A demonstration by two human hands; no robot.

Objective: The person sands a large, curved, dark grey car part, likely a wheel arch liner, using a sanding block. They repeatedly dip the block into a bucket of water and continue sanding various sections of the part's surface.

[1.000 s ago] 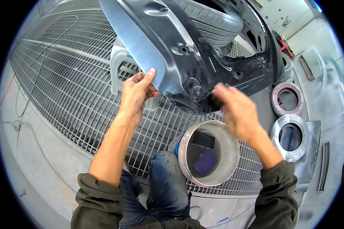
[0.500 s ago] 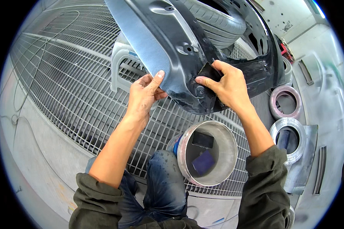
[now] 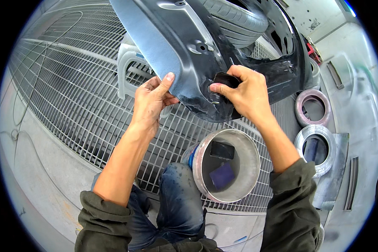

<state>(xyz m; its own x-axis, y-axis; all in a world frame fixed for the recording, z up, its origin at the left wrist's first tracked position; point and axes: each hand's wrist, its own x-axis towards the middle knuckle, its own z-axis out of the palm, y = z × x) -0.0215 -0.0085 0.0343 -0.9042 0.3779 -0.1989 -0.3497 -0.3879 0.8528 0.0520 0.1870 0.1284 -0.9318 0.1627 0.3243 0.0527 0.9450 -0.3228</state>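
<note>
A large black car body panel (image 3: 201, 54) with a light blue-grey edge strip (image 3: 147, 46) fills the upper middle of the head view, above a tyre and a grey plastic stool (image 3: 127, 63). My left hand (image 3: 151, 98) grips the lower left edge of the panel, thumb on top and fingers curled round it. My right hand (image 3: 245, 94) is closed on a thin black pad (image 3: 222, 78), held against the panel's dark lower part near a small recess. Below the panel is a round metal bucket (image 3: 250, 170) with a black block (image 3: 222, 150) and a purple pad (image 3: 222, 176) inside.
A large tyre (image 3: 235, 25) lies beneath the panel. Smaller tyres (image 3: 325, 107) and a flat metal sheet (image 3: 332, 189) lie at the right. Metal grating (image 3: 75, 101) forms the floor, with a thin hose (image 3: 14, 134) at the left. My bent knee (image 3: 176, 193) is beside the bucket.
My right hand has come up and left onto the panel with the black pad, then shifted slightly over it. My left hand stays on the edge.
</note>
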